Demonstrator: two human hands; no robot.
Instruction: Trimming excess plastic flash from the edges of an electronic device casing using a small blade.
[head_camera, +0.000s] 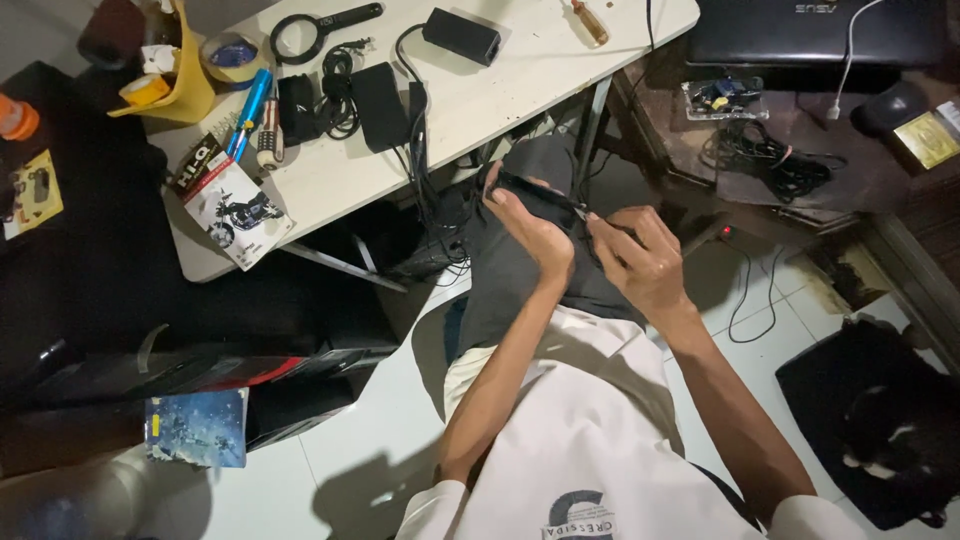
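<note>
Head view shows the left hand (530, 232) gripping the upper edge of a dark grey cloth-like item (520, 275) draped over the lap, just near of the white desk (480, 100). The right hand (640, 262) pinches a thin dark tool (560, 198) whose far end lies on the item by the left thumb. Good practice: keep the item taut, brace both wrists, advance the tool slowly away from the fingers.
</note>
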